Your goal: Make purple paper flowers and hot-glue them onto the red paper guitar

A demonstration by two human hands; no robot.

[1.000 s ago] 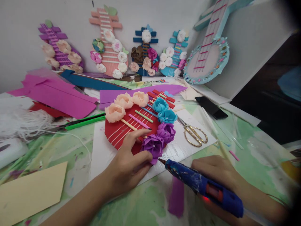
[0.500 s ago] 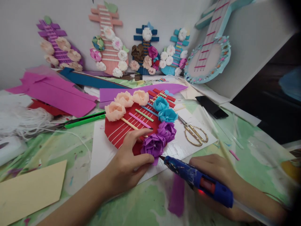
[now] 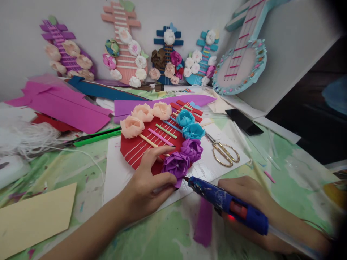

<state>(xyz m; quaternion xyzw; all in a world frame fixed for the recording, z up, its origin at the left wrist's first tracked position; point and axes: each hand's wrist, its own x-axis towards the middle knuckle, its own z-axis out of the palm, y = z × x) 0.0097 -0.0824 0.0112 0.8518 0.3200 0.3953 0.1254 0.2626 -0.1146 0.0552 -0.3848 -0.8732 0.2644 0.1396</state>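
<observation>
A red paper guitar [image 3: 130, 148] with white strings lies on a white board [image 3: 115, 180], trimmed with peach, blue and purple paper flowers. My left hand [image 3: 148, 182] grips the lowest purple paper flower [image 3: 176, 165], thumb and lower fingers at its bottom petal. The index finger stretches over the strings. In my right hand [image 3: 249, 198] is a blue hot glue gun [image 3: 219, 198] with a small red light showing. Its nozzle meets or nearly meets the flower's lower edge. The fingers behind the glue gun are partly hidden.
Gold-handled scissors [image 3: 223, 153] lie right of the guitar, with a black phone [image 3: 244, 122] beyond. A purple paper strip [image 3: 203, 224] rests in front. Left are magenta sheets [image 3: 67, 104], white string [image 3: 35, 133], a green cutter [image 3: 97, 136] and cream card [image 3: 38, 216]. Several decorated guitars stand behind.
The view has shifted slightly. Both hands keep nearly the same positions, with the glue gun nozzle still at the lower edge of the purple flower.
</observation>
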